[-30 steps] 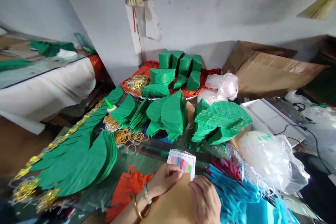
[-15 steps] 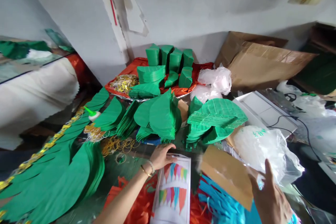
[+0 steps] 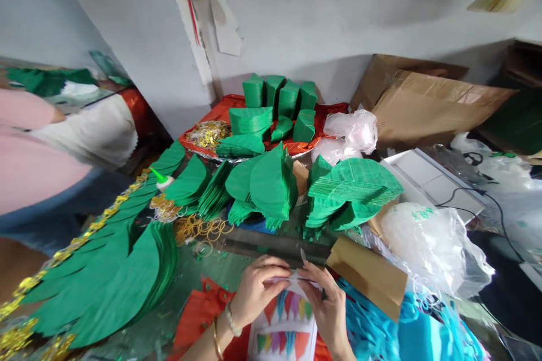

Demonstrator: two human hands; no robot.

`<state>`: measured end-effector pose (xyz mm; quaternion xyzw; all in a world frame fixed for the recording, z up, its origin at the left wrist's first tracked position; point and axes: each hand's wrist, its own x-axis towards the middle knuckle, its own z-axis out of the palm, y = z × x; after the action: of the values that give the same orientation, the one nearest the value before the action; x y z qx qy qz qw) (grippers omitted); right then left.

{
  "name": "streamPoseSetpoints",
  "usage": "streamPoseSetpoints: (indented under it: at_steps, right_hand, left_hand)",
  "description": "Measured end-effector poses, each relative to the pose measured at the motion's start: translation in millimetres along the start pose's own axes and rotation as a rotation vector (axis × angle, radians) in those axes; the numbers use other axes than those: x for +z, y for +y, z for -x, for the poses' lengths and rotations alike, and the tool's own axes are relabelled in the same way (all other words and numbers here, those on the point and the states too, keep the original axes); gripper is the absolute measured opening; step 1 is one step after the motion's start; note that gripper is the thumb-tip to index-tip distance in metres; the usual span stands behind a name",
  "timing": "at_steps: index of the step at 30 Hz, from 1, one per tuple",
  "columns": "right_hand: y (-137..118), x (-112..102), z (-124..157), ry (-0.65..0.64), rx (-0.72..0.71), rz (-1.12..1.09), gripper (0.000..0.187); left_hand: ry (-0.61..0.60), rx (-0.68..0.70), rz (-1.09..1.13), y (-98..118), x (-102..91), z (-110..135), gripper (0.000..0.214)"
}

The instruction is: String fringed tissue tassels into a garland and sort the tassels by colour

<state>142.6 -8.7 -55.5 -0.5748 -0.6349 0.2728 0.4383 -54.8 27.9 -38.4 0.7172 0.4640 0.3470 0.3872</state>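
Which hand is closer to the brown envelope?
Right. The right hand is just left of the envelope, close by its corner. The left hand is farther left. Both pinch the top of the sheet.

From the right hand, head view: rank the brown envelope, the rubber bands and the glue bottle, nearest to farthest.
1. Brown envelope: just right of the right hand.
2. Rubber bands: left, past the left hand.
3. Glue bottle: farthest, far left.
Both hands hold the printed sheet.
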Motion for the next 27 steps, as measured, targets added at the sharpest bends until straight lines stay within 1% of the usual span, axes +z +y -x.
streamPoseSetpoints:
  at_steps: [1, 3, 6, 8, 11, 13, 17, 20, 22, 24, 27]
  right_hand:
    - [-2, -1, 4, 0.016, -0.008, -0.020, 0.024]
    - [-6, -2, 9, 0.036, -0.035, -0.044, 0.027]
    - [-12, -3, 14, 0.042, -0.102, -0.048, 0.030]
    - [-15, -4, 16, 0.032, -0.137, -0.049, 0.031]
    - [-17, -5, 18, 0.020, -0.160, -0.067, 0.034]
    - [-18, -6, 20, 0.029, -0.172, -0.066, 0.033]
    - [-23, -9, 19, 0.014, -0.141, -0.017, 0.033]
    - [-36, -16, 16, 0.004, -0.104, 0.046, 0.035]
    - [-46, -22, 14, 0.005, -0.086, 0.074, 0.026]
    - [-56, -25, 15, -0.051, -0.063, 0.089, 0.013]
    - [-64, -24, 14, -0.147, -0.025, 0.140, 0.012]
  left_hand:
    - [0.015, -0.005, 0.000, 3, -1.3, 4, 0.021]
    - [0.007, -0.003, 0.008, 8, -5.2, 9, 0.023]
    - [-0.069, 0.016, 0.064, 12, -12.6, 14, 0.016]
    - [-0.089, -0.005, 0.130, 13, -16.7, 17, 0.015]
    - [-0.092, -0.045, 0.201, 13, -18.6, 22, 0.013]
    - [-0.093, -0.047, 0.211, 13, -17.3, 26, 0.013]
    - [-0.057, -0.015, 0.190, 15, -12.5, 29, 0.015]
    - [-0.020, 0.001, 0.180, 17, -10.6, 28, 0.015]
    - [-0.009, 0.008, 0.181, 17, -10.5, 26, 0.015]
    - [-0.007, 0.017, 0.185, 16, -10.7, 25, 0.015]
    - [-0.011, 0.033, 0.187, 12, -11.0, 25, 0.015]
